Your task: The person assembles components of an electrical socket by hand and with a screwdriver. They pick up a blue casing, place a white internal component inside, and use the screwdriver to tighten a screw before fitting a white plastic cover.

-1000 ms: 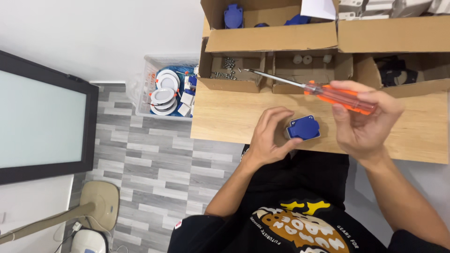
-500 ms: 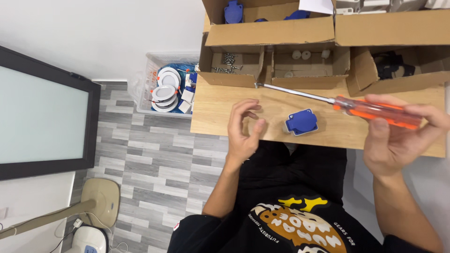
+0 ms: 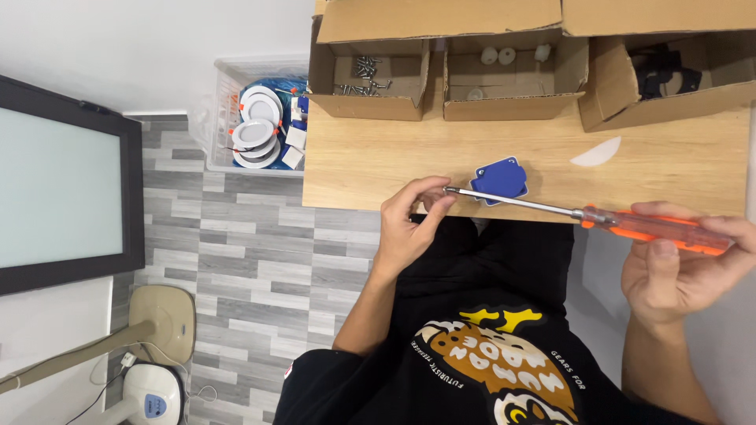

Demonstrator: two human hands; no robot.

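My left hand [image 3: 409,228] pinches at the screwdriver [image 3: 598,216] tip, just left of the blue part [image 3: 499,179] on the tabletop [image 3: 378,157]; my right hand [image 3: 677,267] grips the orange handle. A shaky tip could slip from my fingers.

Three open cardboard boxes stand side by side along the far edge of the desk [image 3: 362,169]: the left box [image 3: 368,79] holds screws [image 3: 364,72], the middle box [image 3: 504,79] small parts. A housing [image 3: 499,179] lies near the front edge, before the middle box. A bin [image 3: 253,118] sits on the floor, left of the desk.
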